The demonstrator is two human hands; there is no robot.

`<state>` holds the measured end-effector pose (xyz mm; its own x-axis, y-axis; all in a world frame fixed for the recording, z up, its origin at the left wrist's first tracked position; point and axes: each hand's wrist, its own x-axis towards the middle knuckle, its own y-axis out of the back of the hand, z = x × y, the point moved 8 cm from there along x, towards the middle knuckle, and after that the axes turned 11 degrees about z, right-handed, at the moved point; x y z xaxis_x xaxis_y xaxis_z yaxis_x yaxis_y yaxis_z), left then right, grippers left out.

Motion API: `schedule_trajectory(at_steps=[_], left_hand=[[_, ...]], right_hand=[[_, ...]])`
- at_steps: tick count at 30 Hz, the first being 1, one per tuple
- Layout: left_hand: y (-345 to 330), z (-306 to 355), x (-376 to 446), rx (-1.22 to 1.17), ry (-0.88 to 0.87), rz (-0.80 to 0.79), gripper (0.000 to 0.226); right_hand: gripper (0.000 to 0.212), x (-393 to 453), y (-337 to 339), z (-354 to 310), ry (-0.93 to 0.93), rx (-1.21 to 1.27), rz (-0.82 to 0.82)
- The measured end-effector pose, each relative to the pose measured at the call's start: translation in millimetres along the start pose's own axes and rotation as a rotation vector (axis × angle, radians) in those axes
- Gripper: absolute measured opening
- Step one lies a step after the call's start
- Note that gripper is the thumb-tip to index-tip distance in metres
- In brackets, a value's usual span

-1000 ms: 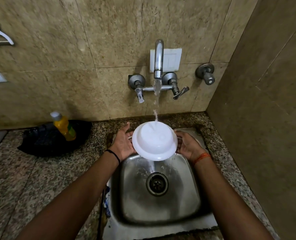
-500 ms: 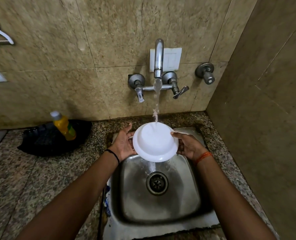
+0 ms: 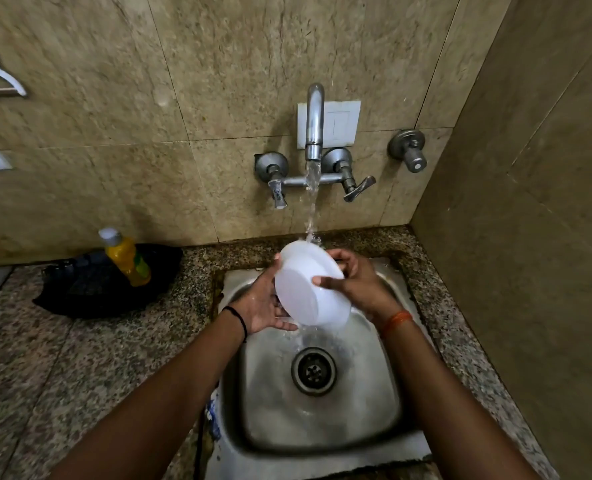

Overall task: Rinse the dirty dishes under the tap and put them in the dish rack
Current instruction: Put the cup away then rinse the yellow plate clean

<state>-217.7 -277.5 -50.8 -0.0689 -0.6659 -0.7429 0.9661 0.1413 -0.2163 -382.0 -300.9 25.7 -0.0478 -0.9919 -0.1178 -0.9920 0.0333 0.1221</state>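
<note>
White bowl (image 3: 310,289) at frame centre, tilted under tap (image 3: 314,123) stream above sink (image 3: 322,403). Right hand (image 3: 357,284) grasping rim; left hand (image 3: 263,303) cupping underside, fingers spread. Rinse underway, water draining. Racking still ahead; no rack in view.

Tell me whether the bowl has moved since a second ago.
Yes. The bowl has tipped on edge, its rim leftward, under the tap, and sits closer above the drain.
</note>
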Motion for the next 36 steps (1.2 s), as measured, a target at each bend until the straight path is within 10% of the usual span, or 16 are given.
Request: schedule_trajectory(at_steps=[4, 9, 16, 24, 30, 36], left_hand=[[-16, 3, -4, -0.162, 0.031, -0.091, 0.099], [-19, 12, -4, -0.305, -0.017, -0.1, 0.053], [-19, 12, -1, -0.299, -0.134, -0.073, 0.036], [-1, 12, 3, -0.311, -0.19, -0.021, 0.042], [19, 15, 1, -0.341, -0.265, -0.025, 0.04], [5, 11, -2, -0.394, -0.259, -0.072, 0.048]], right_hand=[[0.045, -25, -25, -23, 0.306, -0.46, -0.086], [0.043, -39, -38, -20, 0.535, -0.77, -0.138], [0.035, -17, -34, 1, -0.248, 0.126, -0.233], [0.031, 9, -48, 4, -0.389, 0.554, -0.08], [0.02, 21, -31, -3, -0.054, -0.089, 0.092], [0.044, -1, -47, -17, 0.374, -0.949, -0.13]])
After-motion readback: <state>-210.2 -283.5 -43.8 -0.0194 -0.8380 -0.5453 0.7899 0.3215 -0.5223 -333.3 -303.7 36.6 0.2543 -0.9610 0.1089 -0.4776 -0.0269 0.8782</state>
